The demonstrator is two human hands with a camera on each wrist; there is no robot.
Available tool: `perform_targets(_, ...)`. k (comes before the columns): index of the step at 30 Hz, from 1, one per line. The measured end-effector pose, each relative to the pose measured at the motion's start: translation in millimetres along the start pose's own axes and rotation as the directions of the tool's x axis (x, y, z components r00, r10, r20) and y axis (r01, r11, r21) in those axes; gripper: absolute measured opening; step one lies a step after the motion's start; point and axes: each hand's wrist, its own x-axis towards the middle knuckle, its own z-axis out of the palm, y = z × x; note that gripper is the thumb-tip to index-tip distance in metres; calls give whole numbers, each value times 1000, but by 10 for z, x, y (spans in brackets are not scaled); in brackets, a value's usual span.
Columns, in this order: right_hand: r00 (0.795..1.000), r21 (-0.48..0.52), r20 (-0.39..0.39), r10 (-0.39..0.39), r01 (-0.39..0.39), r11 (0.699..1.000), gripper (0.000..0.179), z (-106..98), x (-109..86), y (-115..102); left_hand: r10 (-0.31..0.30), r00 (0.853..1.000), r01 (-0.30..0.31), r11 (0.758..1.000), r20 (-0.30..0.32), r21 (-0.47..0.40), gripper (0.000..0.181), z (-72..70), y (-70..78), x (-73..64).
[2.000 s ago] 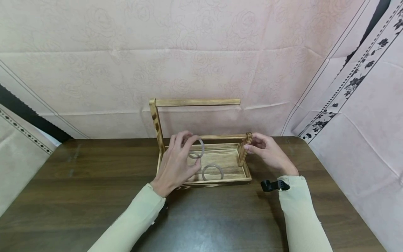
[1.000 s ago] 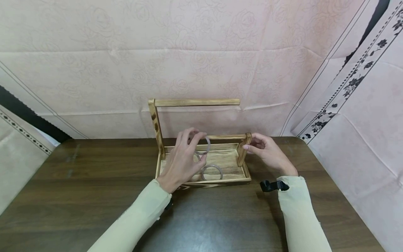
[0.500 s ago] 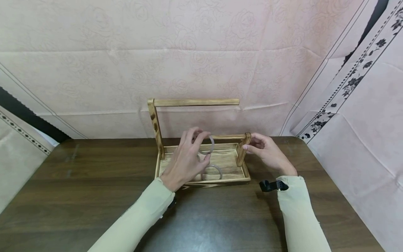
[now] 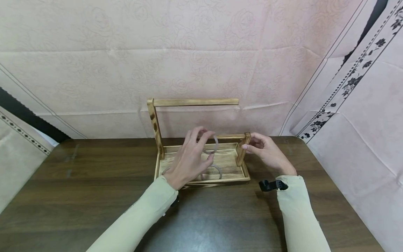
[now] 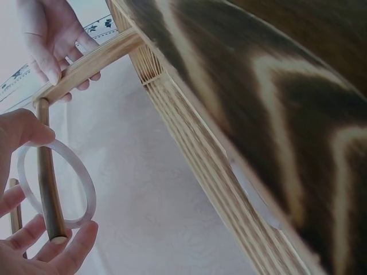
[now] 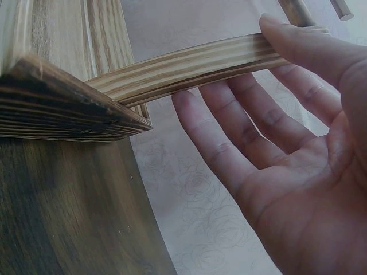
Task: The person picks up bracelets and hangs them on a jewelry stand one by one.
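left wrist: left fingers (image 5: 80, 245) around ring (image 5: 90, 195)

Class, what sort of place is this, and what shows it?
Probably an indoor tabletop recording setup: a wood-grain table, floral-patterned sheets hung around it, and a black wrist device.

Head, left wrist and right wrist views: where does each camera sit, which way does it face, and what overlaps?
Head: on the head, facing forward and down at the wooden tray on the table; left hand, right hand and sleeves show.
Left wrist: on that wrist, facing the ring between the left fingers; the right hand shows beyond.
Right wrist: on that wrist, facing the post the right fingers hold; only the right hand shows.
Shared: both wrist views catch the right hand and post.
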Motion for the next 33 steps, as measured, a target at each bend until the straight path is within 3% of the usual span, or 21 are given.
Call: perform_targets(33,1000,43,3,-15,15,999,28,3,-10,-7,-11,999,10,1000,40,10,64,99,124,118)
